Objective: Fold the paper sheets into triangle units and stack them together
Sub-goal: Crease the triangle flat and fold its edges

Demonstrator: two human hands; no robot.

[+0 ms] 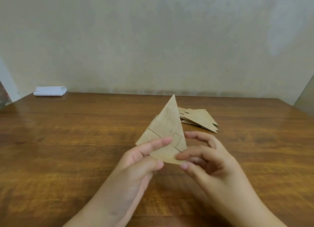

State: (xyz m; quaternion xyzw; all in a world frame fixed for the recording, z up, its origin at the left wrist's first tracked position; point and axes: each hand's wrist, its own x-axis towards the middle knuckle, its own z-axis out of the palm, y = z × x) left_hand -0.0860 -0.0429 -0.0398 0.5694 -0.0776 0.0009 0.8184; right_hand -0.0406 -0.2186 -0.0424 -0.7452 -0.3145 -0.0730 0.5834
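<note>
A brown paper triangle unit (167, 125) stands tilted above the wooden table (68, 142), tip pointing up and away, with faint printed lines on its face. My left hand (142, 160) pinches its lower left part between thumb and forefinger. My right hand (205, 159) pinches its lower right corner, the other fingers curled. Behind it, a stack of folded brown triangle units (200, 119) lies flat on the table, jagged points toward the right.
A folded white cloth (50, 91) lies at the table's far left corner by the wall. A dark object (4, 96) leans at the left edge. A pale wall runs along the table's back edge.
</note>
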